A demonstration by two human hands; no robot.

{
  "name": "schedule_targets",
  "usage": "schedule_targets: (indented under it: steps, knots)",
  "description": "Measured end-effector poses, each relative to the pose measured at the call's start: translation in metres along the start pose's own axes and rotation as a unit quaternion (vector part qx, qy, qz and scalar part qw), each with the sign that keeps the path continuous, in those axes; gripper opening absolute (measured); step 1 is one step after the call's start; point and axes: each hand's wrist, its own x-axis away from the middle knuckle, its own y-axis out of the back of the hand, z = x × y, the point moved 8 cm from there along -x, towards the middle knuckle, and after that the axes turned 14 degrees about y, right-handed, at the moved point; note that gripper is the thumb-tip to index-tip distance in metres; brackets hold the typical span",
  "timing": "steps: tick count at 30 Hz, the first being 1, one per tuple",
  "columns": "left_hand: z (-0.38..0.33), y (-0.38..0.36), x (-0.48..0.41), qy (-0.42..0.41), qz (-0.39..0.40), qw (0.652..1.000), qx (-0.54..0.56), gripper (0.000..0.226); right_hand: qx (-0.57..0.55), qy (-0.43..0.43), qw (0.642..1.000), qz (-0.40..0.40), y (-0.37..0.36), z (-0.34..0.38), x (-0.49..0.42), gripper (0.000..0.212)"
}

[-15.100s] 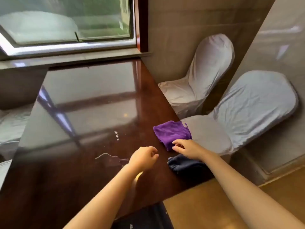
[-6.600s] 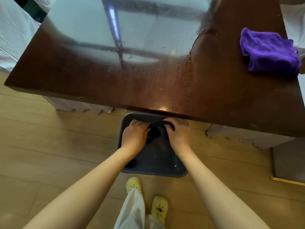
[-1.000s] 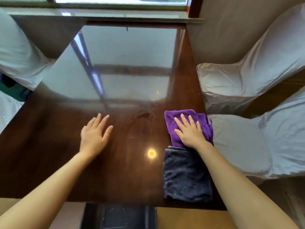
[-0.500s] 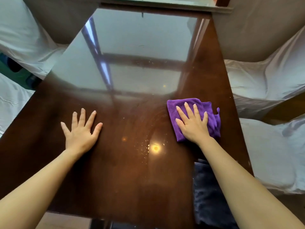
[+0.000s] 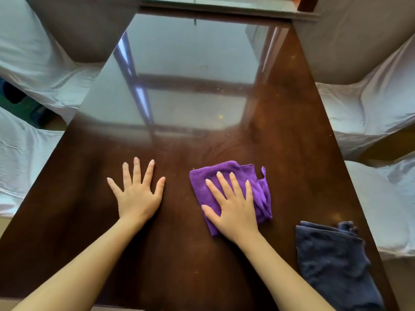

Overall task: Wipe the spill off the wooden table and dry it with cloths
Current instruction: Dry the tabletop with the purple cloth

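Two cloths [image 5: 229,187] on table [image 5: 292,135], four covered chairs [image 5: 370,108] around

Single view only, head-worn, wide-angle. Looks forward and steeply down from above near edge of wooden table [image 5: 292,135]. Close in: both forearms enter from bottom of frame, left hand [image 5: 138,194] and right hand [image 5: 233,209] near centre. Far table edge and window sill [image 5: 224,6] at top of frame; glossy top mirrors window. White-covered chairs [image 5: 363,104] at left and right margins, bent by lens. Dark cloth [image 5: 336,265] at lower right corner, cut by frame edge. No second view, so no overlap.
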Motion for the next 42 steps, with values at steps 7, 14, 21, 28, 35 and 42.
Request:
schedule_targets:
  steps: [7,14,21,28,35,42]
  knots:
    - [-0.001,-0.001,0.000,-0.008,0.000,1.000,0.003,0.062,-0.004,-0.103,0.995,-0.004,0.006,-0.057,-0.049,0.061]
    - [0.000,-0.005,-0.002,-0.008,-0.010,1.000,0.008,0.061,-0.006,-0.173,0.985,0.008,0.011,-0.121,-0.135,0.065]
    - [-0.003,-0.006,0.000,-0.016,-0.018,1.000,0.002,0.060,-0.024,-0.046,0.999,0.003,-0.004,-0.030,-0.176,0.059]
    - [-0.003,-0.002,-0.001,-0.019,-0.011,1.000,0.002,0.061,-0.014,0.071,0.997,0.007,-0.006,0.025,-0.109,0.055]
    - [-0.002,-0.002,-0.001,-0.016,-0.002,1.000,0.014,0.061,0.006,-0.019,1.000,-0.010,0.008,-0.044,-0.058,0.058]
    - [-0.004,-0.002,0.000,-0.021,-0.012,1.000,0.006,0.063,0.000,-0.190,0.982,-0.001,0.013,-0.132,-0.125,0.061]
